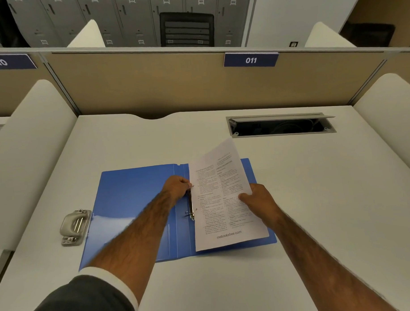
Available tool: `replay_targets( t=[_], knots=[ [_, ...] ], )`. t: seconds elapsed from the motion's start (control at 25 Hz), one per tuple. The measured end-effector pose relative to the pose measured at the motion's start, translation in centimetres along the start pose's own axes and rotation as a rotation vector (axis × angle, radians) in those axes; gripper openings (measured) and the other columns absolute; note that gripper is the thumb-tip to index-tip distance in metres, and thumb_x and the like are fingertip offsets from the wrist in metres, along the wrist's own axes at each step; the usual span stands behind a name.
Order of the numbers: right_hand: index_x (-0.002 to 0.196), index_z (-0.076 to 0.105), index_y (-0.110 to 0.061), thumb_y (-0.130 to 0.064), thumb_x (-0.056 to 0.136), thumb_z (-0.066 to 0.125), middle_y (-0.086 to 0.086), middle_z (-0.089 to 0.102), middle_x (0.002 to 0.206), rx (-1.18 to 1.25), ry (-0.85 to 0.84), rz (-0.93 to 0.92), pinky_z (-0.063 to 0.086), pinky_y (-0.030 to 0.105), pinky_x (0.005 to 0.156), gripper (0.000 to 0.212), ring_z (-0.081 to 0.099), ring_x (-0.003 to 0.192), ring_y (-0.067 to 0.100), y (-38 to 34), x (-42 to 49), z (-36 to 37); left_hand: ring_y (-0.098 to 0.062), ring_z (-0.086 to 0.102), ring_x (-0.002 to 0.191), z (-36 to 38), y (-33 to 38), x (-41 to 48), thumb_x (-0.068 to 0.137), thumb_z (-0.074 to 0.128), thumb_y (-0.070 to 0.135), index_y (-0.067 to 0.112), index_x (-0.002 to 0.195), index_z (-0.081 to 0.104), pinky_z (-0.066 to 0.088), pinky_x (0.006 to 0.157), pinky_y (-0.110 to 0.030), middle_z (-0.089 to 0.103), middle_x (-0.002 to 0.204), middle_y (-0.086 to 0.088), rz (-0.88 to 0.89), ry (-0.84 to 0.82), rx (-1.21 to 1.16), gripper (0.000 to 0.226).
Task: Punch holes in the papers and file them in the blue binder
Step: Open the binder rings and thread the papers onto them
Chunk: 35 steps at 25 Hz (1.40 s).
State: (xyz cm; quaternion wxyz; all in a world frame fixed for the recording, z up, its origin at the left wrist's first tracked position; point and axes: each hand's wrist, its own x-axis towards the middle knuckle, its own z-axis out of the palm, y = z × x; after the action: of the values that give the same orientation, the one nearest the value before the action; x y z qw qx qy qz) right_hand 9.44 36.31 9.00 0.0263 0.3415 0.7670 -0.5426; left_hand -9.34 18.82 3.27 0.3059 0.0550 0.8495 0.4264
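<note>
Threading punched papers (220,201) onto the open blue binder (136,204), the left hand (177,187) pinches their edge, the right hand (259,197) grips them; the punch (75,227) sits beside the binder, filing nearly done.

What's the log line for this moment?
stage: filing | left hand: at binder rings | right hand: holding papers | hole punch: idle
</note>
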Motion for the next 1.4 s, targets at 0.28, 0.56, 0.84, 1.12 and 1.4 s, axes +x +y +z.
replay_targets(
  t=[0.28,0.56,0.84,1.12,1.4],
  knots=[
    [0.101,0.058,-0.033,-0.022,0.097,0.057,-0.005,0.067,0.106,-0.033,0.000,0.026,0.051,0.024,0.062,0.012,0.067,0.083,0.019,0.4,0.7,-0.1,-0.011,0.054,0.058,0.7,0.1,0.4,0.090,0.066,0.006,-0.003,0.097,0.071,0.041,0.037,-0.014,0.063,0.073,-0.006,-0.085,0.008,-0.096,0.012],
    [0.109,0.062,-0.022,-0.014,0.095,0.057,0.004,0.069,0.112,0.032,-0.025,0.113,0.053,0.030,0.069,0.016,0.069,0.092,0.025,2.0,1.9,0.0,-0.014,0.058,0.067,1.4,-0.7,0.4,0.091,0.066,0.019,0.007,0.081,0.068,0.046,0.056,-0.024,0.064,0.073,-0.003,0.052,0.138,0.108,0.016],
    [0.111,0.069,-0.015,-0.012,0.095,0.057,0.006,0.073,0.110,0.157,-0.039,0.166,0.057,0.031,0.068,0.020,0.072,0.092,0.025,3.9,3.0,0.6,-0.008,0.051,0.057,1.5,-0.7,-0.6,0.091,0.063,0.043,0.012,0.071,0.052,0.040,0.051,-0.021,0.056,0.065,0.000,0.075,0.128,0.260,0.039],
    [0.074,0.051,-0.008,-0.014,0.091,0.062,0.023,0.065,0.089,0.030,0.160,0.252,0.050,0.037,0.066,0.021,0.062,0.074,0.027,6.6,3.8,-0.1,-0.010,0.049,0.062,1.1,-1.2,-1.2,0.086,0.062,0.057,0.013,0.081,0.049,0.035,0.049,-0.024,0.050,0.069,0.002,0.078,0.139,0.396,0.046],
    [0.087,0.058,-0.011,-0.031,0.094,0.050,0.007,0.064,0.088,-0.427,0.487,0.157,0.049,0.035,0.067,0.022,0.063,0.078,0.027,5.2,1.8,0.8,-0.010,0.048,0.062,1.2,-0.9,-1.6,0.084,0.059,0.063,0.012,0.083,0.050,0.035,0.051,-0.025,0.046,0.067,0.004,0.044,0.142,0.440,0.052]
  ],
)
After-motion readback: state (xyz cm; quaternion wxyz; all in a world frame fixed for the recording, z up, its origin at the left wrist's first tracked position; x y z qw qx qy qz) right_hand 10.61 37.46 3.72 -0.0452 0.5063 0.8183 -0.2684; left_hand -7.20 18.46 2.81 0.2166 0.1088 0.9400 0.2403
